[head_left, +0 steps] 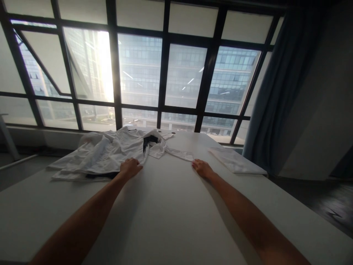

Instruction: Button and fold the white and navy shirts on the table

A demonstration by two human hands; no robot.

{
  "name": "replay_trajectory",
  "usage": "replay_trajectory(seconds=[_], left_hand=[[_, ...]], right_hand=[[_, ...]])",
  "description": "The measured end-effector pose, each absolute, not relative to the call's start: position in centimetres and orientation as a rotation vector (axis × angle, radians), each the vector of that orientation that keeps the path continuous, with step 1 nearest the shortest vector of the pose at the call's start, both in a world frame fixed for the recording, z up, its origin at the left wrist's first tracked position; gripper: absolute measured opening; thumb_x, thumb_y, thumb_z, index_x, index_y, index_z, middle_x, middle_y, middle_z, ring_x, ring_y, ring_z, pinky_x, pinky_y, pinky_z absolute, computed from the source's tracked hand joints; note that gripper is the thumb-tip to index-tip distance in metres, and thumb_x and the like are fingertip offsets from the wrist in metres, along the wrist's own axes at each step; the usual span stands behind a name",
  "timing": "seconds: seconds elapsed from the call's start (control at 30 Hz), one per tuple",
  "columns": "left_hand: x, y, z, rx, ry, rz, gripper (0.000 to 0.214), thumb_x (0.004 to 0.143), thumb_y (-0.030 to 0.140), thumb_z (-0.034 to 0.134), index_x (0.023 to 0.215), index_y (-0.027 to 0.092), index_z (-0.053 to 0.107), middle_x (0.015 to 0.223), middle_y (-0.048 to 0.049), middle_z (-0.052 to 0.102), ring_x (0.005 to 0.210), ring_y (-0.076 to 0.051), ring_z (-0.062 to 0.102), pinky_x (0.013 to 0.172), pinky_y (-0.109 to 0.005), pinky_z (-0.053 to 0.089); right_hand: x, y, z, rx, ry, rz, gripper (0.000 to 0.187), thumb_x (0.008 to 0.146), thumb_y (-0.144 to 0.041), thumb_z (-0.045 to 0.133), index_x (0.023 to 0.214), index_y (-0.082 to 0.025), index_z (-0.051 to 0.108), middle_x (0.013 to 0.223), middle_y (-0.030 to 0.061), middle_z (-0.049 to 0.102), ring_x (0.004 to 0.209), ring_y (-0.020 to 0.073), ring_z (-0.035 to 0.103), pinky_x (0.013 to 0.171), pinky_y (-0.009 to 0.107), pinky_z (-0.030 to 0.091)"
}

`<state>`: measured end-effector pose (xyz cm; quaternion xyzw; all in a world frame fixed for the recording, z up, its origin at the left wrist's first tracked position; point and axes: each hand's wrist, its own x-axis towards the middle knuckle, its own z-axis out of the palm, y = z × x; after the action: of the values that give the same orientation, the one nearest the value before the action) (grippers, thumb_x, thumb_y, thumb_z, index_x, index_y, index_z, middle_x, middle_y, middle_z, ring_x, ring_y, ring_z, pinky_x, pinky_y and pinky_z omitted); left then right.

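Note:
A crumpled white shirt (110, 151) lies in a heap on the white table (171, 206), toward the far left, with something dark showing in its folds. My left hand (130, 168) rests at the heap's near edge, fingers curled onto the cloth. One sleeve (179, 154) of the shirt stretches to the right across the table. My right hand (202, 168) sits at the cuff end of that sleeve, fingertips closed on or touching the cuff.
A folded white garment (237, 160) lies flat at the table's far right. Behind the table runs a large window with dark frames (162, 73). A grey curtain (278, 95) hangs at the right. Dark floor shows past the table's right edge.

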<state>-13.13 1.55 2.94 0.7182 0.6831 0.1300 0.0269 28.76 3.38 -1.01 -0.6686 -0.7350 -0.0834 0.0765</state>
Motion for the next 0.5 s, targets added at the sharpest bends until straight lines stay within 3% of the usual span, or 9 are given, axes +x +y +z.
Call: replay_trajectory(seconds=[0.23, 0.5], left_hand=[[-14.1, 2.8, 3.6, 1.846, 1.963, 0.78, 0.025, 0.078, 0.035, 0.057, 0.084, 0.019, 0.075, 0.091, -0.0078, 0.075, 0.092, -0.024, 0.067, 0.069, -0.026, 0.043], [-12.0, 2.0, 5.2, 1.734, 1.755, 1.43, 0.029, 0.079, 0.037, 0.051, 0.082, 0.015, 0.069, 0.08, -0.0065, 0.071, 0.079, -0.02, 0.063, 0.068, -0.025, 0.042]], right_hand=[[28.2, 2.5, -0.9, -2.022, -2.16, -0.289, 0.041, 0.098, -0.037, 0.036, 0.118, -0.017, 0.065, 0.13, 0.0118, 0.06, 0.117, 0.0236, 0.055, 0.098, 0.034, 0.039], [27.3, 2.1, -0.5, -2.026, -2.16, -0.341, 0.037, 0.097, -0.032, 0.038, 0.118, -0.016, 0.064, 0.123, 0.0133, 0.063, 0.113, 0.0245, 0.056, 0.094, 0.035, 0.039]])
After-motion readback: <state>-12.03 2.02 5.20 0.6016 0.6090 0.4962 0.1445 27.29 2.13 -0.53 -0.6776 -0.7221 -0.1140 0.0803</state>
